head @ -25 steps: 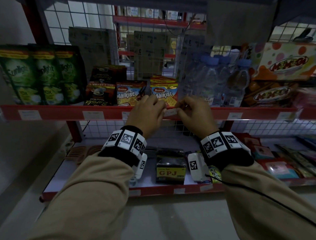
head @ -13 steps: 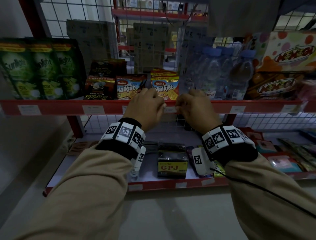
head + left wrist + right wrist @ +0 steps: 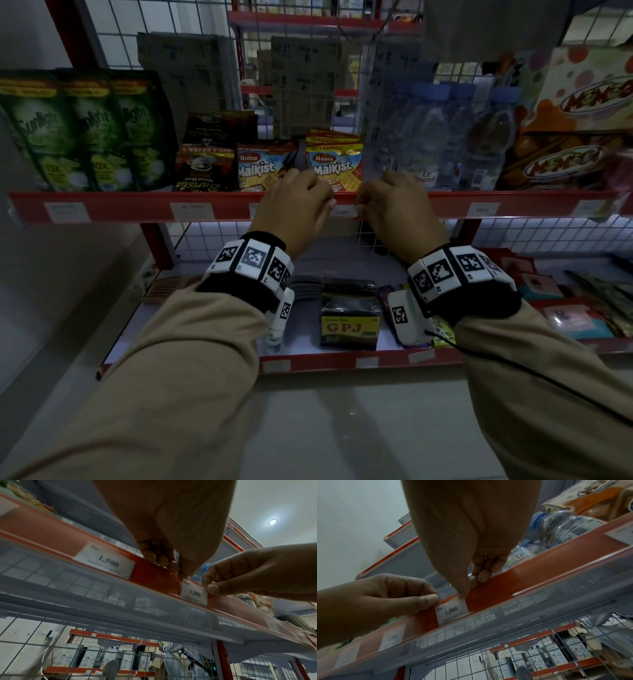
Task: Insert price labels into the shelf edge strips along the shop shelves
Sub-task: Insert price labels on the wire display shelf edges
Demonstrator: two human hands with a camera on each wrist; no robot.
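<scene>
Both hands' grip [image 3: 343,205] on "1.500" label [image 3: 194,593]

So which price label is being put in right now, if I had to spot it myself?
Find the upper red shelf strip. Below the right Malkist pack, the label sits between the left hand and right hand. It alone is pinched by both hands.

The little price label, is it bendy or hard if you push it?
Probably bendy: the label looks like thin paper. Likely very light, since the hands' fingertips alone steady it. Inside the strip it probably stays flat.
</scene>
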